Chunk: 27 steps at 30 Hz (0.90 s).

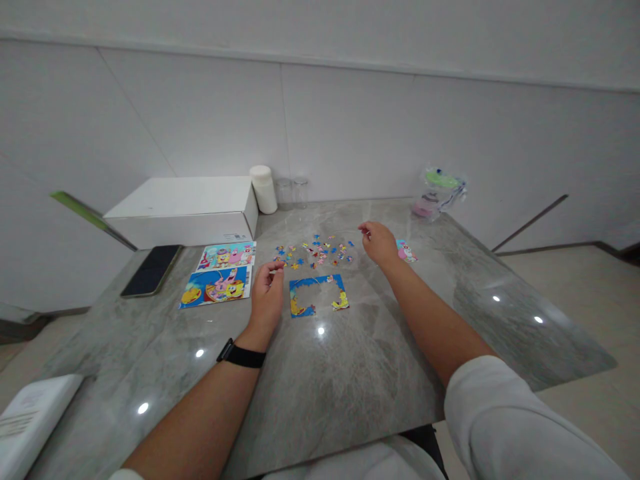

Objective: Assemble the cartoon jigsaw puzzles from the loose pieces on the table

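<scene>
A partly assembled jigsaw puzzle (294,291) lies on the grey table, its blue and yellow border joined around a bare middle, with an opening at the bottom. Behind it are several loose puzzle pieces (320,253). My left hand (269,290) rests left of the puzzle with its fingers curled near the leftmost pieces; whether anything is between the fingertips is too small to tell. To the right of the loose pieces is my right hand (377,241), thumb and fingers drawn together; what they hold, if anything, cannot be made out. Two printed picture sheets (215,288) (227,256) lie at left.
A black phone (151,271) and a white box (185,207) are at the left. Behind stand a white canister (263,190) and two clear glasses (293,193). A plastic bag (437,193) sits back right; a pink card (407,251) lies beside my right hand.
</scene>
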Tool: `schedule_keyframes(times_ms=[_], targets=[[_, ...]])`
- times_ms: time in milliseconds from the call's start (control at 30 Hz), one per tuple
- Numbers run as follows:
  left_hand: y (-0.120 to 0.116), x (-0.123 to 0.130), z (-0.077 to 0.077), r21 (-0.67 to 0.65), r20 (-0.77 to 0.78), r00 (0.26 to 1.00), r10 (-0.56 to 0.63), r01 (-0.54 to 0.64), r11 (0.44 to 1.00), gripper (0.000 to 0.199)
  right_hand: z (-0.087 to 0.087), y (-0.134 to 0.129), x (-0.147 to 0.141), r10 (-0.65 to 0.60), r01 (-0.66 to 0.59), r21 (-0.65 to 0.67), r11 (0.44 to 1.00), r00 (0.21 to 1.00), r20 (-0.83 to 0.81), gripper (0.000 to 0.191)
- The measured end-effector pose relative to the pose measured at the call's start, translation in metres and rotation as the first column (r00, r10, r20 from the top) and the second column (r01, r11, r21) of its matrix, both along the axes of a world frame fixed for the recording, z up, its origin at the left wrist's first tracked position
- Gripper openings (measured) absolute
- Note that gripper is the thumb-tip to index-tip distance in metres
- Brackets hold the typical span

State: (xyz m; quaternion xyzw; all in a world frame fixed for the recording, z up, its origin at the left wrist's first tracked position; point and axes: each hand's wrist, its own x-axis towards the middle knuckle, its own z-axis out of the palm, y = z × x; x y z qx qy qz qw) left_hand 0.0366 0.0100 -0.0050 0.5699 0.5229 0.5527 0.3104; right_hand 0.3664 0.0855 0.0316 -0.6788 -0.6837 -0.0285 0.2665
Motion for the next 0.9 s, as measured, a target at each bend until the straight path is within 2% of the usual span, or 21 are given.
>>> schedule_keyframes(times_ms=[100,233,467,633,800,900], targets=[[0.000,0.002,0.000,-0.025,0.044,0.999,0.027,-0.026,0.999,0.024,-0.020,0.002,0.001,-0.062,0.064,-0.022,0.998,0.995,0.078,0.039],[-0.002,0.003,0.001,-0.030,0.033,0.999,0.010,-0.009,1.000,0.023,-0.036,-0.003,-0.002,-0.031,0.046,-0.103,0.994,0.989,0.147,0.037],[-0.005,0.003,0.003,-0.056,0.038,0.999,-0.014,0.016,0.998,0.024,-0.036,-0.001,-0.002,-0.034,0.060,-0.147,0.987,0.985,0.170,0.028],[-0.006,0.005,0.005,-0.053,0.029,0.999,-0.027,0.028,0.998,0.023,-0.038,-0.001,-0.003,-0.014,0.035,-0.126,0.991,0.986,0.165,0.036],[-0.007,0.005,0.006,-0.054,0.006,1.000,-0.026,0.026,0.998,0.022,-0.038,-0.001,-0.005,-0.009,0.030,-0.131,0.991,0.988,0.157,0.030],[-0.007,0.005,0.006,-0.053,0.004,1.000,-0.025,0.025,0.998,0.021,-0.036,-0.001,-0.006,0.027,-0.012,-0.109,0.994,0.990,0.139,0.034]])
